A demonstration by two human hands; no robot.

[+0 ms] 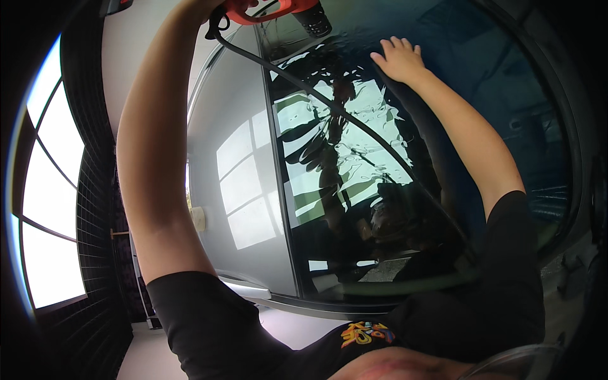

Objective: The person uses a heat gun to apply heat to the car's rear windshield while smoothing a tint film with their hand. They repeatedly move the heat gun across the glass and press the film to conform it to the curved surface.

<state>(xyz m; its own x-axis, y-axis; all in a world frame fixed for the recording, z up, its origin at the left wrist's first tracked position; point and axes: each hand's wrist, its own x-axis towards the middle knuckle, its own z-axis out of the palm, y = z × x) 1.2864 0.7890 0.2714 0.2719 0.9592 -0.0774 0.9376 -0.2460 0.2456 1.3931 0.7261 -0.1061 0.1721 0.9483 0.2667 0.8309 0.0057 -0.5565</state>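
Observation:
My left hand (209, 4), partly cut off by the top edge, grips an orange heat gun (301, 5). Its black nozzle (314, 23) angles down towards a large, dark car window (503, 142). From the gun's handle a black cord (332, 107) runs diagonally across the glass to my right side. My right hand (401, 59) is palm down at the upper middle of the window, fingers spread, holding nothing. Beside it, a dark, rippled sheet that looks like window film (361, 123) covers the glass and mirrors bright panes. A curved edge runs down from below that hand.
A grey car body panel (242, 166) borders the glass on the left, reflecting a gridded window. Black trim (280, 190) separates the two. Further left are bright window panes (52, 190) and a dark gridded wall (102, 199). A pale floor (147, 351) shows at lower left.

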